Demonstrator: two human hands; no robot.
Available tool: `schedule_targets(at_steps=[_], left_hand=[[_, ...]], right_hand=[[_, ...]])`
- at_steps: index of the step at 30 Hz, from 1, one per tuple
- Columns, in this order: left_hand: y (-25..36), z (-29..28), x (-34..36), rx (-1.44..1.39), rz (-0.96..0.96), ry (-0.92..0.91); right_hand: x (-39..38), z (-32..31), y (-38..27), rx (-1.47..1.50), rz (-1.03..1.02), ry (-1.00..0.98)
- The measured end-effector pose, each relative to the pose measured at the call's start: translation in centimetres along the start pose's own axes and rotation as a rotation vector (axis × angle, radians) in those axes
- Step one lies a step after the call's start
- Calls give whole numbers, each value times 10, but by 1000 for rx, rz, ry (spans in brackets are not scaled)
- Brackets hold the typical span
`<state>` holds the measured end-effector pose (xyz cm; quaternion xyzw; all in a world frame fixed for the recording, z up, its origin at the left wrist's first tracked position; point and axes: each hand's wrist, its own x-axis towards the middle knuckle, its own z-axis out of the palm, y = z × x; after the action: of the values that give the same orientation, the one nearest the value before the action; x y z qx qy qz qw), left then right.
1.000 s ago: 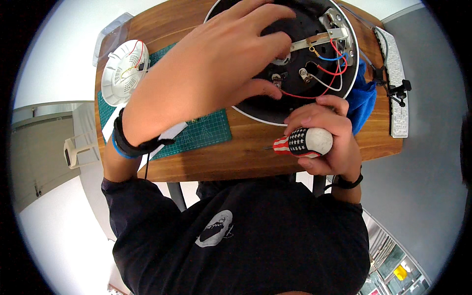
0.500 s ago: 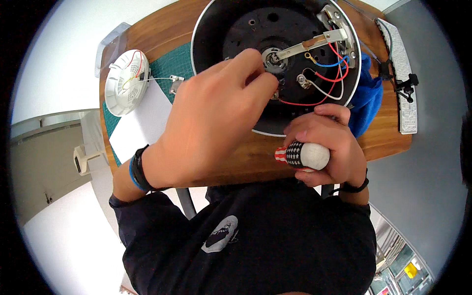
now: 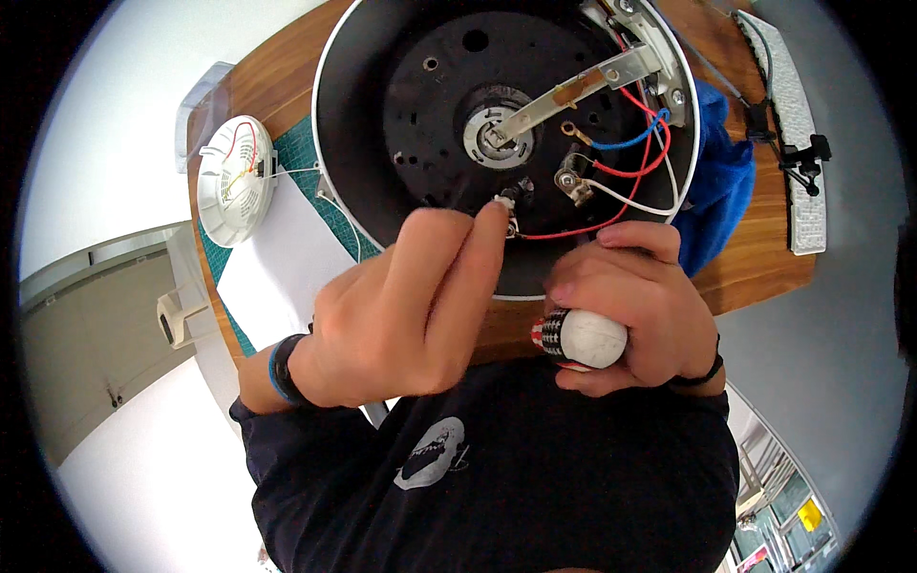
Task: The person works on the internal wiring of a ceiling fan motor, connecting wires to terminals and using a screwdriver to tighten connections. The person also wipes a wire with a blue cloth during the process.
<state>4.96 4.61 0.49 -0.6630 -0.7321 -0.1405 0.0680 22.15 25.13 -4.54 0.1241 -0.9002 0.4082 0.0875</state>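
A round black metal housing (image 3: 406, 105) with a pale rim, apparently an appliance body, lies with its wired inside facing up. My left hand (image 3: 411, 296) reaches over its near rim, thumb and fingers pinched together at a small whitish part beside the end of a red wire (image 3: 573, 229). Whatever the fingertips grip is mostly hidden. In my right hand (image 3: 650, 296), by the near right rim, is a thick handle (image 3: 592, 339) with a stars-and-stripes pattern and a white rounded end; its other end is out of sight. A metal bar (image 3: 564, 100) crosses the housing toward its central ring (image 3: 499, 134).
A white vented cover (image 3: 229, 181) with thin wires stands left, by white paper (image 3: 282, 253) on a green cutting mat (image 3: 310, 215). A blue cloth (image 3: 721, 181) lies right of the housing. Beyond it are a white textured strip (image 3: 802, 210) and a black clamp (image 3: 807, 162).
My left hand has drawn back toward me, uncovering the central ring. The housing appears shifted left in view. My right hand still holds the patterned handle, now slightly lower.
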Motion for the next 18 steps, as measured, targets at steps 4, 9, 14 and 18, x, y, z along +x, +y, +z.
schedule_targets(at_steps=[4,9,14,18], left_hand=[[-1,5,0,23,98,58],[-1,30,-1,24,192,263],[7,37,-11,-73,183,254],[9,36,-11,-120,155,270]], right_hand=[[-2,-3,5,6,-14,-18],[2,0,7,1,-76,-3],[6,-1,5,9,-63,32],[4,-1,3,-17,-48,32]])
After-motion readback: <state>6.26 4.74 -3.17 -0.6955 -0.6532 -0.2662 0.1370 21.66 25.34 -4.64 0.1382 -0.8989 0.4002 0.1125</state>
